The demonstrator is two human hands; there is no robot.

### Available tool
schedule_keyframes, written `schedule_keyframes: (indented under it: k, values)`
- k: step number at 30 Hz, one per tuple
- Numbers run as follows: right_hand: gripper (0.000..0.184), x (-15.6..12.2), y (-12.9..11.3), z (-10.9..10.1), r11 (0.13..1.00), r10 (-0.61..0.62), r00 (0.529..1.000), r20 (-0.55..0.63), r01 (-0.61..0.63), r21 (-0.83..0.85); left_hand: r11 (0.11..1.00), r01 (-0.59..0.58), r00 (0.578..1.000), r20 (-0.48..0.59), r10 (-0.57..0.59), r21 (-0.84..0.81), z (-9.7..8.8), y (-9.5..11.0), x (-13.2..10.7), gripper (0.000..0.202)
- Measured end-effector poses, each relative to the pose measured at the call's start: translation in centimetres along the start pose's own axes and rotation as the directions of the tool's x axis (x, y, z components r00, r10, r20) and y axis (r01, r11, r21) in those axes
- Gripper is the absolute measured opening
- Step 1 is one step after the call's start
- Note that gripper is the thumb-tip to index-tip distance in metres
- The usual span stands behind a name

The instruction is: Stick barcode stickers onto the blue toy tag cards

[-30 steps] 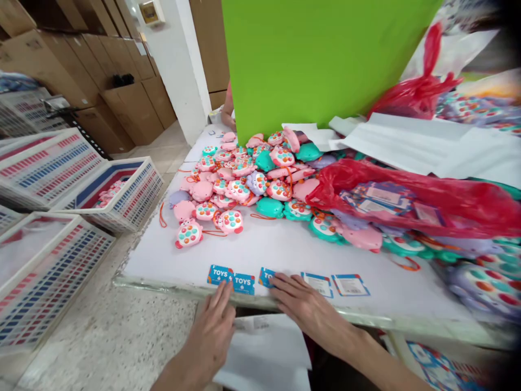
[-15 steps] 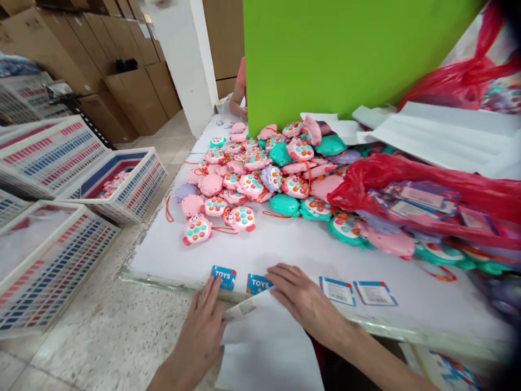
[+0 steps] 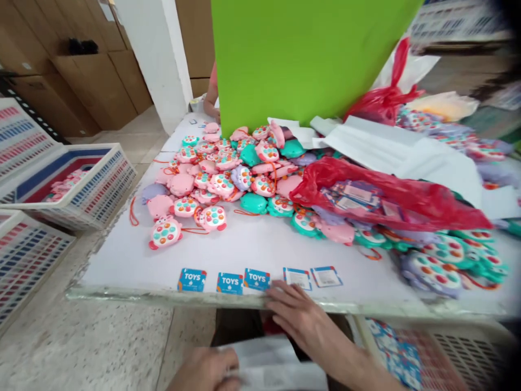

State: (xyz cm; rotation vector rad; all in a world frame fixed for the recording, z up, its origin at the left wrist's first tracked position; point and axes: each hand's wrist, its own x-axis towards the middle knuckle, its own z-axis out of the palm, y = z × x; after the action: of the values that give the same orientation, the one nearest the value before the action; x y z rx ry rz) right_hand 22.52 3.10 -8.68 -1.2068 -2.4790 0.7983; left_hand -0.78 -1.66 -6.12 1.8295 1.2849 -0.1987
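Observation:
My left hand point(image 3: 209, 369) is closed on the edge of a white paper sheet point(image 3: 264, 353), low in front of the table. Faint print shows on the sheet. My right hand point(image 3: 299, 317) reaches over the table's front edge, its fingers stretched out, with the tips beside a blue TOYS card point(image 3: 257, 279). Left of that lie a second TOYS card point(image 3: 229, 283) and a third TOYS card point(image 3: 192, 279). Just beyond my right fingers are two cards with a pale printed side up, one card point(image 3: 297, 278) and another card point(image 3: 326, 276).
A heap of pink, green and purple animal-shaped bubble toys point(image 3: 220, 179) covers the table's middle. A torn red plastic bag point(image 3: 423, 209) holds more cards. A green panel point(image 3: 301, 60) stands behind; a person's arm point(image 3: 211, 100) shows beside it. Plastic crates point(image 3: 97, 190) stand left.
My left hand has drawn back and down from the table with the paper sheet. A third TOYS card now shows. My right hand has slid back toward the table's edge; the view has shifted right.

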Motion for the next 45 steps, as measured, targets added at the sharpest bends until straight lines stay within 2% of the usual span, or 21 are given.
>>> schedule_keyframes:
  k: [2, 4, 8, 10, 14, 16, 18, 22, 26, 30, 33, 38, 45]
  values:
    - [0.021, -0.9, -0.8, -0.9, 0.986, 0.083, 0.996, -0.029, -0.078, 0.149, 0.993, 0.062, 0.997, -0.043, -0.067, -0.105, -1.0, 0.3, -0.1, 0.011]
    - [0.018, -1.5, -1.4, -1.8, 0.960, 0.127, 0.992, 0.004, -0.124, 0.251, 0.985, 0.049, 0.997, -0.056, -0.059, -0.167, -1.7, 0.6, 0.2, 0.013]
    - [0.012, -1.8, -2.3, -2.0, 0.941, 0.157, 0.977, 0.144, -0.192, 0.279, 0.954, 0.005, 1.000, 0.001, -0.005, -0.298, -2.7, 1.4, 0.3, 0.011]
    - [0.017, -1.8, -2.4, -1.6, 0.923, 0.193, 0.965, 0.176, -0.239, 0.301, 0.966, 0.045, 0.999, -0.014, -0.050, -0.255, -2.9, 1.9, 0.0, 0.012]
    - [0.018, -2.2, -2.1, -0.9, 0.932, 0.167, 0.969, 0.182, -0.215, 0.293, 0.998, 0.058, 0.988, -0.148, -0.052, 0.037, -2.2, 3.3, -0.6, 0.020]
    - [0.018, -2.4, -2.0, -0.9, 0.932, 0.164, 0.971, 0.175, -0.210, 0.295, 0.994, 0.053, 0.989, -0.142, -0.039, 0.092, -1.4, 4.2, -0.3, 0.016]
    - [0.019, -2.6, -1.9, -0.9, 0.930, 0.155, 0.974, 0.166, -0.201, 0.308, 0.994, 0.077, 0.992, -0.111, -0.067, 0.082, -0.8, 5.1, 0.3, 0.014]
    - [0.021, -2.9, -2.2, -0.6, 0.956, 0.093, 0.992, 0.080, -0.111, 0.272, 0.995, 0.096, 0.987, -0.125, -0.099, -0.031, -0.4, 6.0, 1.4, 0.021]
    - [0.025, -3.1, -2.6, 0.6, 0.979, 0.018, 0.998, -0.067, -0.004, 0.203, 0.981, 0.065, 0.989, -0.121, -0.088, -0.183, -0.3, 5.6, 1.8, 0.023]
    - [0.024, -3.6, -2.8, 2.1, 0.985, -0.052, 0.969, -0.242, 0.090, 0.147, 0.966, 0.050, 0.990, -0.117, -0.082, -0.255, -0.1, 5.0, 2.2, 0.027]
    - [0.023, -3.8, -2.6, 2.6, 0.982, -0.093, 0.939, -0.330, 0.141, 0.126, 0.961, 0.044, 0.989, -0.123, -0.080, -0.273, 0.1, 4.6, 2.4, 0.026]
    - [0.020, -3.6, -1.9, 2.4, 0.986, -0.073, 0.925, -0.372, 0.122, 0.110, 0.960, 0.040, 0.988, -0.130, -0.078, -0.277, 0.1, 3.9, 2.6, 0.028]
    - [0.017, -3.9, -2.0, 2.8, 0.978, -0.170, 0.886, -0.431, 0.204, 0.035, 0.958, 0.073, 0.987, -0.119, -0.109, -0.277, 0.4, 2.8, 2.6, 0.026]
